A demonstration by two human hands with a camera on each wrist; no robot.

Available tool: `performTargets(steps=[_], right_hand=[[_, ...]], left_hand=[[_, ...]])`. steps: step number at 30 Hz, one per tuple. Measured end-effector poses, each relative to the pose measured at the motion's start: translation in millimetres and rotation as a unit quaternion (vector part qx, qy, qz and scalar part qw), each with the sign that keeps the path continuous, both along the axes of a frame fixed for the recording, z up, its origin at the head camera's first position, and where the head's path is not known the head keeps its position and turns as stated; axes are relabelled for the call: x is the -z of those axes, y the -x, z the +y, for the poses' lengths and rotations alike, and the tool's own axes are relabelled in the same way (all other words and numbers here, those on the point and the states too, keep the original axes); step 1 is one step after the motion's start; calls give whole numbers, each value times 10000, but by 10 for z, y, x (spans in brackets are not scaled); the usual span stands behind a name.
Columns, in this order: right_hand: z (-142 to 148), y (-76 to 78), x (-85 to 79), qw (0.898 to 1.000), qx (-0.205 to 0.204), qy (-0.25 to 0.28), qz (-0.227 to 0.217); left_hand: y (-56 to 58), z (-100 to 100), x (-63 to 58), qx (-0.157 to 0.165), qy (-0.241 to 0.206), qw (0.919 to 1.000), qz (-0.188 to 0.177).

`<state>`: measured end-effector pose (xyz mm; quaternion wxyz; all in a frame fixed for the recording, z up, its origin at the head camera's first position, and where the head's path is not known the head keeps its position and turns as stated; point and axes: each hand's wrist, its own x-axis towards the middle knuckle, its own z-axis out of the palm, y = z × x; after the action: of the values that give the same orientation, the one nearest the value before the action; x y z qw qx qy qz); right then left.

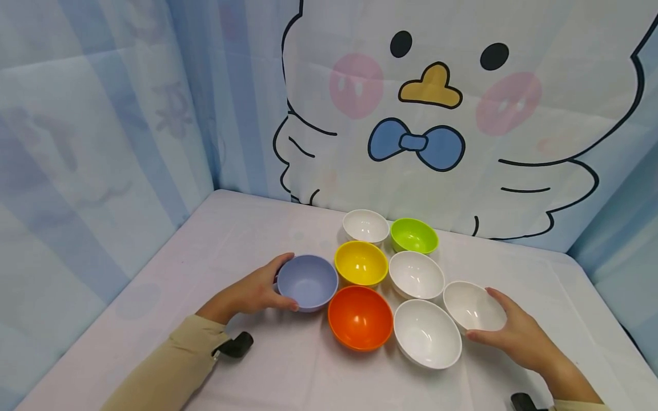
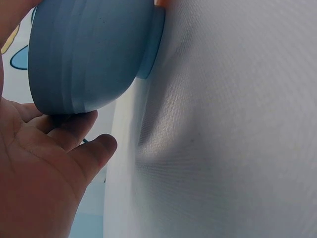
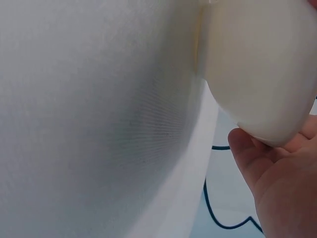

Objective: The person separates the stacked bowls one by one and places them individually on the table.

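My left hand grips a periwinkle-blue bowl by its side, thumb at the near edge and fingers round the far edge. In the left wrist view this bowl has its foot at the tablecloth, and the fingers lie against its wall. On the right, a white bowl is held between the thumb and fingers of my right hand. The right wrist view shows that white bowl from the side, fingers pressed to its outer wall. Both bowls are upright, with no contents visible.
Between the hands sit an orange bowl, a yellow bowl, a front white bowl and a middle white bowl. Behind them are a green bowl and a far white bowl. A printed curtain hangs behind the table.
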<state>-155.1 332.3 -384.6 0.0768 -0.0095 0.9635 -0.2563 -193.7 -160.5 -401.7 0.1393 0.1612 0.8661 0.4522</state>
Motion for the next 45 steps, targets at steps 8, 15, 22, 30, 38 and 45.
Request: performTargets(steps=[8, 15, 22, 30, 38, 45], right_hand=[[-17, 12, 21, 10000, 47, 40, 30], [-35, 29, 42, 9999, 49, 102, 73], [-64, 42, 48, 9998, 131, 144, -22], [-57, 28, 44, 9999, 30, 143, 47], [-55, 19, 45, 9997, -55, 248, 27], [-63, 14, 57, 9989, -214, 329, 240]], left_hand=[[12, -8, -6, -15, -16, 10000, -25], [20, -13, 2, -32, -20, 10000, -45], [27, -17, 5, -47, -29, 10000, -57], [25, -23, 14, -60, -39, 10000, -54], [16, -11, 9, -59, -36, 10000, -46], [-2, -15, 14, -54, -52, 10000, -39]])
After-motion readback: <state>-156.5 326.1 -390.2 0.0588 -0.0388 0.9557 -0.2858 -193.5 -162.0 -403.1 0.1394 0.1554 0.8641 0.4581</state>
